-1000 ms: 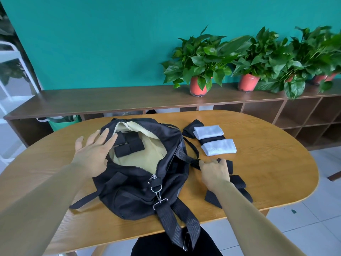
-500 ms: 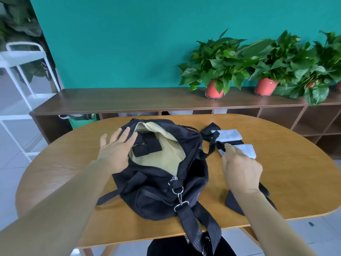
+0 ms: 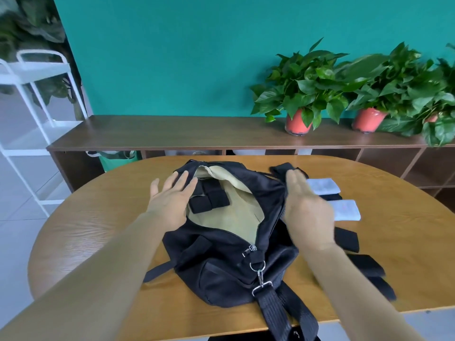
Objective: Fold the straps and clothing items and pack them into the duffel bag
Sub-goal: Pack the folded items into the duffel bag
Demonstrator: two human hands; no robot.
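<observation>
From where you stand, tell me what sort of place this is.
Likely an indoor room in an office or home: an oval wooden table, a long low wooden shelf unit carrying potted plants against a teal wall, and a tiled floor.

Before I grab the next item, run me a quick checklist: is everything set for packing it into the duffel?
1. Duffel bag mouth open, tan lining showing: ok.
2. Space inside beside the packed black straps: ok.
3. Left hand flat on the bag's left rim: ok.
4. Right hand empty, fingers straight: ok.
5. White folded cloths lying right of the bag, near that hand: ok.
6. Clipped shoulder strap fully on the table: not ok, it hangs over the near edge.
</observation>
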